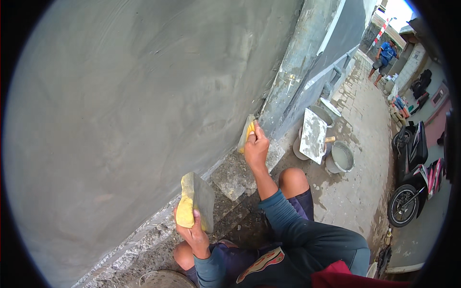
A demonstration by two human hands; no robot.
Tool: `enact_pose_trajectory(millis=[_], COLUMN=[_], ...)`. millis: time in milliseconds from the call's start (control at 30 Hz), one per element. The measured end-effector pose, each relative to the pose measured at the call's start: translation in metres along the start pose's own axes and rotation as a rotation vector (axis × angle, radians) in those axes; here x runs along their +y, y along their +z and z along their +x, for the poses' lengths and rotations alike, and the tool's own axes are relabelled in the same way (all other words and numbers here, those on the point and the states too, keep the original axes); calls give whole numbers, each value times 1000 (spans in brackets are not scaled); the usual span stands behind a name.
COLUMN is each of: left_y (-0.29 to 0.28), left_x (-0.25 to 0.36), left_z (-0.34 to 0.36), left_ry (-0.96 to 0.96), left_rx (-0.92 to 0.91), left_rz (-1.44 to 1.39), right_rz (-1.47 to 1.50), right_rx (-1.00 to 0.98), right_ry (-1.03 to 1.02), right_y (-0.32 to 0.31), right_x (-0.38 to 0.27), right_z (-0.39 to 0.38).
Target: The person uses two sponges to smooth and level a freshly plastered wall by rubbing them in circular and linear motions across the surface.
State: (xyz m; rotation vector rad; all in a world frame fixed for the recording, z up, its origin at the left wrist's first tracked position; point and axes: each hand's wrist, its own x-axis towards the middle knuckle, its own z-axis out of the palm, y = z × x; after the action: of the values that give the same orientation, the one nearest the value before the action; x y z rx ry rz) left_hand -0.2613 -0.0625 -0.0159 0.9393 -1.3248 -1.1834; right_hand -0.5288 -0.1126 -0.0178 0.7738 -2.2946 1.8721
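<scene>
My left hand (pixel 192 234) grips a thick block (pixel 204 199), yellow and sponge-like on one side and flat grey on the other. It is held just off the lower part of the wet grey plastered wall (pixel 139 96). Further right, my right hand (pixel 257 148) is closed around a flat tool (pixel 247 134) with a yellow handle and a pale blade, probably a scraper. Its blade lies at the wall's lower right corner, beside a paint-marked pillar (pixel 288 81). My fingers hide part of the handle.
Right of my knee are a mortar-smeared board (pixel 313 137), a grey bucket (pixel 340 157) and a wooden handle (pixel 330 139). Rubble lies along the wall's foot. A round container (pixel 165 279) is at the lower edge. Motorbikes (pixel 408 192) line the alley; a person in blue (pixel 385 55) stands far off.
</scene>
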Motion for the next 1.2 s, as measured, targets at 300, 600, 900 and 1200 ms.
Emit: enact_pose_trajectory(millis=[300, 600, 900, 1200], left_y=[-16, -10, -14, 16], left_x=[0, 4, 11, 14], left_z=[3, 7, -1, -6], left_ry=[-9, 6, 23, 153], left_rx=[-35, -106, -34, 56], left_rz=[-32, -78, -102, -144], right_rz=[-575, -320, -386, -249], right_rx=[340, -280, 431, -297], right_ry=[-701, -28, -971, -320], right_y=[9, 8, -34, -26], right_x=[-92, -29, -206, -56], right_z=[111, 8, 177, 42])
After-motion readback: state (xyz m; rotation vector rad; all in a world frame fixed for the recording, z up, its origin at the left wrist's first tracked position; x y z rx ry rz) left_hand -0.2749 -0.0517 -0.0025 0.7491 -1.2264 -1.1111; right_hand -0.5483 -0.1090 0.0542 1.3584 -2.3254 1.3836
